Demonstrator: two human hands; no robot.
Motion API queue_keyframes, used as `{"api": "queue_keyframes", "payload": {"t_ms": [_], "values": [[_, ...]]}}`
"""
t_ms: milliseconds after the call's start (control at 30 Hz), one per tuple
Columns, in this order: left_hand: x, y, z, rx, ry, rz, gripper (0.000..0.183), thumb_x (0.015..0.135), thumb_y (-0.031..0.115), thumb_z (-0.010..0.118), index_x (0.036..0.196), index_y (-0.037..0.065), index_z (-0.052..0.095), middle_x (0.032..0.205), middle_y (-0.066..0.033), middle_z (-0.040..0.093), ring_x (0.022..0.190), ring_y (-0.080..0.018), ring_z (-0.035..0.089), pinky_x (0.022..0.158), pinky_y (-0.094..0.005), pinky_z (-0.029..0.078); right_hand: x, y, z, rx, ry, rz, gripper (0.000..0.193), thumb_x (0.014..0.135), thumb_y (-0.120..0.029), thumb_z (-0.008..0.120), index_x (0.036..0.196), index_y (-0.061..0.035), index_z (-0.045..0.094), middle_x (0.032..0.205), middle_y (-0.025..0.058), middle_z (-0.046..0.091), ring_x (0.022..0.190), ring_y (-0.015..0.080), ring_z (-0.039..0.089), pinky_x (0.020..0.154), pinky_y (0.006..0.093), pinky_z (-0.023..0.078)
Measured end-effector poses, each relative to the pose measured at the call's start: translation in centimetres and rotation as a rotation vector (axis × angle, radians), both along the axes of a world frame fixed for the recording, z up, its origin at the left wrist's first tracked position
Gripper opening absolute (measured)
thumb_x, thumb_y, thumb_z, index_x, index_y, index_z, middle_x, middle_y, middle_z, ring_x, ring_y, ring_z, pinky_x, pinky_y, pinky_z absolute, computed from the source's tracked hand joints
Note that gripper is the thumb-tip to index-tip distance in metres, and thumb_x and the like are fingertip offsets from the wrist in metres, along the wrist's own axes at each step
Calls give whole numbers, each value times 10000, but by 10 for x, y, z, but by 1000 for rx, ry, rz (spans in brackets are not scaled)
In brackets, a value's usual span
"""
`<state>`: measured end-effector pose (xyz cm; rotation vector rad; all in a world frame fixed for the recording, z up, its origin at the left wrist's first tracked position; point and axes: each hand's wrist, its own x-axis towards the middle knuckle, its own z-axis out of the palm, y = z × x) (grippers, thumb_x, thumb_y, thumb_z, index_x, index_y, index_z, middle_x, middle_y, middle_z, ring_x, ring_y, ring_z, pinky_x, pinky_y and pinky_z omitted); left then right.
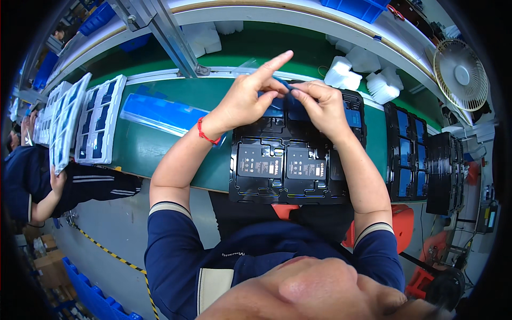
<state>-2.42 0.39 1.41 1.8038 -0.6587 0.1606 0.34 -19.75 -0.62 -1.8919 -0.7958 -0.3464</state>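
My left hand (248, 98) is raised over a black plastic tray (261, 192), its index finger stretched out and its other fingers curled in. Facing it, my right hand (324, 106) pinches a small, thin blue piece (282, 83), perhaps a strip of film. That piece reaches to the curled fingers of my left hand; whether they grip it is hard to see. In the tray's near row lie flat grey battery packs (260, 161) with printed labels. Blue-faced packs (353, 118) fill part of the far row, partly hidden by my hands.
A stack of blue film sheets (160, 113) lies left on the green table (138, 152). White trays (101, 120) stand beyond it, where another person (40, 186) holds one. More black trays (406, 149) and a fan (461, 74) are at the right. White foam (343, 73) sits behind.
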Motion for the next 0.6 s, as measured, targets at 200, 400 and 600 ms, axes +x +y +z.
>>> {"api": "queue_keyframes", "payload": {"t_ms": [200, 400, 600], "values": [[32, 33, -13, -169, 198, 192, 649, 828, -137, 518, 1424, 66, 359, 937, -140, 677, 903, -172, 662, 842, -284, 516, 27, -31, 0, 296, 490, -102, 157, 844, -154, 706, 912, -13, 718, 721, -7, 608, 666, 72, 517, 633, 228, 422], [56, 61, -29, -189, 177, 324, 432, 813, -98, 532, 1232, 0, 568, 878, -91, 676, 804, -119, 633, 765, -224, 500, 47, -50, -9, 470, 644, -155, 169, 858, -166, 693, 927, -12, 710, 713, 21, 628, 615, 74, 546, 575, 221, 456], [53, 63, -21, -378, 440, 109, 462, 730, -46, 384, 1136, -82, 602, 611, -5, 520, 525, -75, 430, 516, -186, 358, 35, -34, -1, 424, 288, -161, 192, 900, -61, 609, 1071, -11, 682, 938, 97, 694, 786, 121, 656, 646, 220, 511]]}}
